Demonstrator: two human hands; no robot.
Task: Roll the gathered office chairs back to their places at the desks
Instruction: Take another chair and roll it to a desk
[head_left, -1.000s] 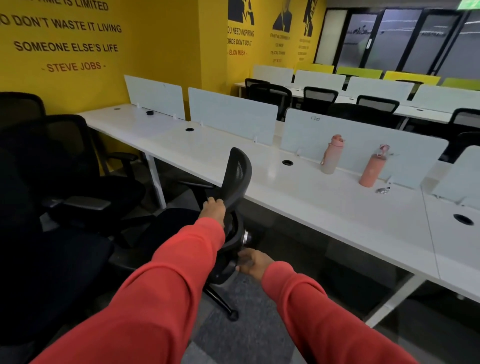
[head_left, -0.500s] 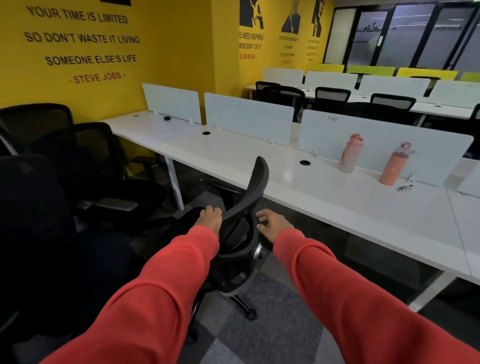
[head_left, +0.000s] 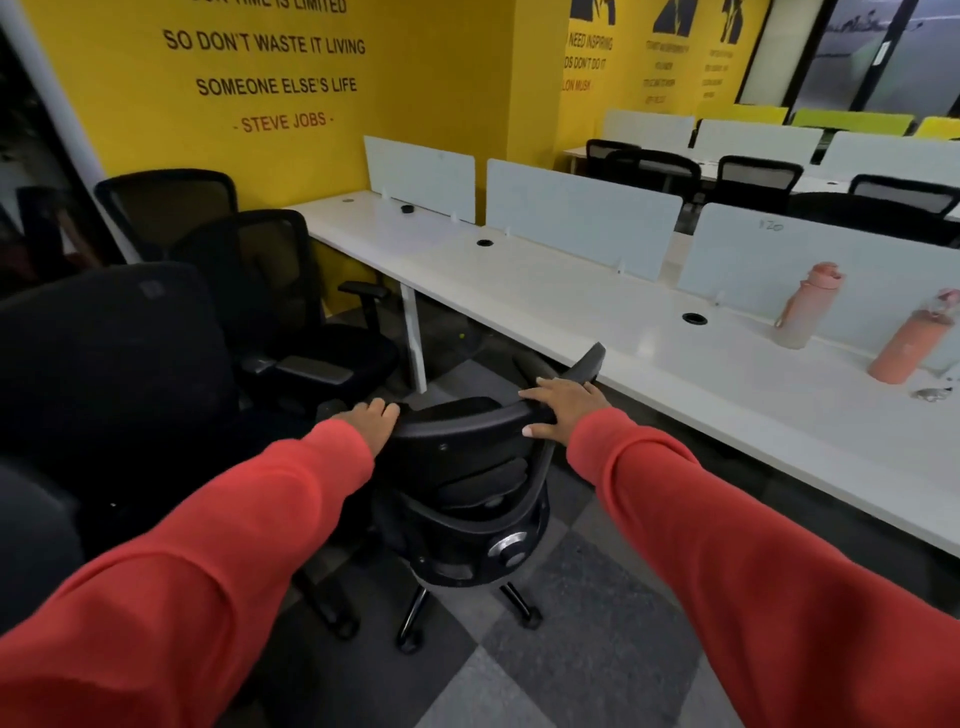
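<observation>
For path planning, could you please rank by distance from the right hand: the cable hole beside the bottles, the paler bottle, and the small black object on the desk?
From the right hand:
1. cable hole, just across the desk.
2. paler bottle, farther right by the divider.
3. small black object, far left end.

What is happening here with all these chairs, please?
A person in red sleeves is handling one black office chair. The left hand and right hand both rest on the top edge of its backrest. The chair stands on the carpet beside the long white desk and is not yet tucked under it. Other black chairs stand gathered on the left, near the yellow wall. Two pink bottles stand on the desk further along.
</observation>
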